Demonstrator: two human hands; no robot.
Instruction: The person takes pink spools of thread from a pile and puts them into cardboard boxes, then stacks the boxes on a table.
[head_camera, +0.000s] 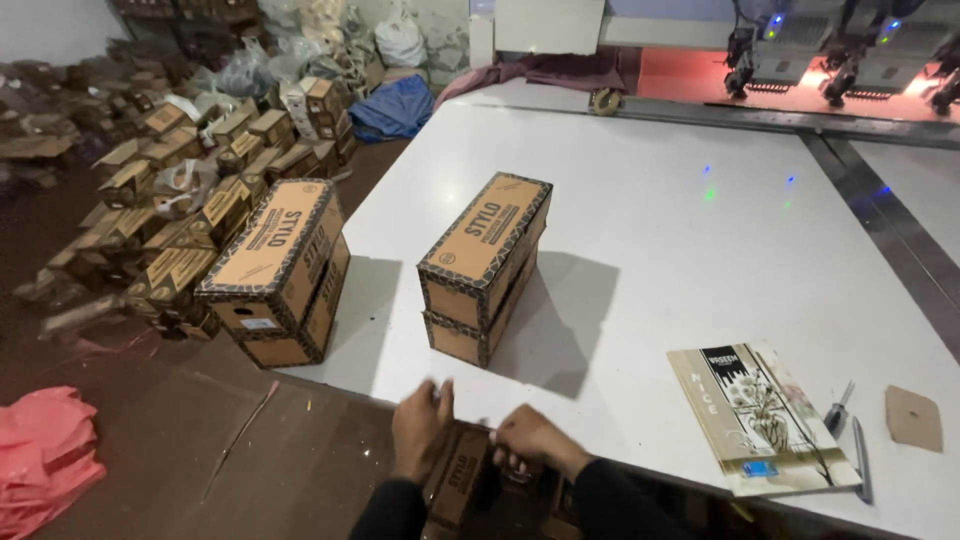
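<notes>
Hands meet over a brown cardboard box (462, 480) at the near edge of a white worktable (680, 250), the box sitting low, partly below the table edge and close to the person's body. The left hand (420, 425) rests flat-fingered against the box's left side and top; the right hand (535, 442) is curled down on its upper edge, fingers bent as if gripping the lid or flap, though blur hides exactly what they pinch. Both sleeves are dark.

Judged from what lies about, the work seems partway through: ahead of the hands stand two finished-looking stacks, each two boxes high. One stack (485, 265) is straight in front of the left hand, well onto the table; the other stack (280, 270) sits farther to the left, at the table's corner. Beyond it, on the floor, a large heap of similar boxes (170, 200) is tumbled loosely.

The box in hand is the same kind as the rest: long, tan, with a dark patterned border and dark lettering on its face. Whether it is shut cannot be told.

To the right of the right hand lie a glossy booklet (760, 415), a screwdriver (838, 408) and pen (860, 455), and a cardboard scrap (913, 417).
</notes>
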